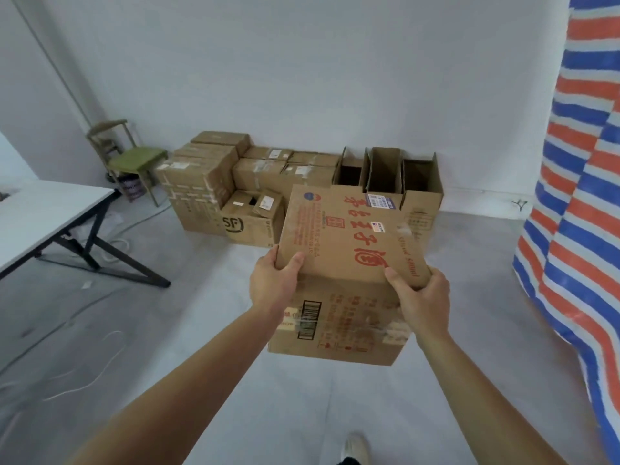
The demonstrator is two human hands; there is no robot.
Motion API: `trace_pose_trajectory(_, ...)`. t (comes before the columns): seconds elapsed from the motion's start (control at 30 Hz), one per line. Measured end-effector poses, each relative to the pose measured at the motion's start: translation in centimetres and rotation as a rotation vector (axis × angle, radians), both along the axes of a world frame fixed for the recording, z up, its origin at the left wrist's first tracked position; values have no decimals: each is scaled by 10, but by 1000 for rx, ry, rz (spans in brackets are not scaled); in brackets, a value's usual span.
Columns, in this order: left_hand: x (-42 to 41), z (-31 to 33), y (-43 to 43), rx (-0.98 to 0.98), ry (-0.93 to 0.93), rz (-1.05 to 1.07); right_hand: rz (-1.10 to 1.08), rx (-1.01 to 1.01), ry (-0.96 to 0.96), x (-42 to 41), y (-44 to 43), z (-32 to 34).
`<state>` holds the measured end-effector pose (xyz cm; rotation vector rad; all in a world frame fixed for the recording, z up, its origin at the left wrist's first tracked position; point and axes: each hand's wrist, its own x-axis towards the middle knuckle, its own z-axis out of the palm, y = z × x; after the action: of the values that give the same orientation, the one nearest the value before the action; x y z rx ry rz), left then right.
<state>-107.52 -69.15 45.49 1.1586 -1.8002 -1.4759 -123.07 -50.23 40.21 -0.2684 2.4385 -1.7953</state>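
I hold a brown cardboard carton printed with large red characters (339, 273) out in front of me at the centre of the frame, clear of the pale grey floor (208, 330). My left hand (273, 283) grips its near left corner, thumb lying flat on the top face and the other fingers hidden underneath. My right hand (424, 297) grips the near right corner the same way, thumb pressed on top, fingers curled round the edge. The near side, with a black barcode and clear tape, faces me.

Beyond the carton, against the white wall, stands a stack of sealed brown cardboard boxes (214, 182), with open-topped brown cartons (389, 176) just right of it. A white table with black legs (43, 216) fills the left edge, a green-seated wooden chair (134, 159) sits upper left, and a red, white and blue striped tarpaulin (577, 196) hangs at the right edge.
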Motion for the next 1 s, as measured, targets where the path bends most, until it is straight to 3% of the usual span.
trace_pose_trajectory(0.2, -113, 0, -115, 58, -25, 74, 87, 59, -7, -128, -122, 10)
trace_pose_trajectory(0.47, -196, -26, -295, 188, -59, 211, 268, 141, -13, -235, -317, 8)
trace_pose_trajectory(0.77, -301, -90, -515, 320, -271, 77, 268, 233, -91, -329, -513, -28)
trace_pose_trajectory(1.0, -397, -106, -591, 325, -402, -4, 184, 252, -219, -402, -576, -72)
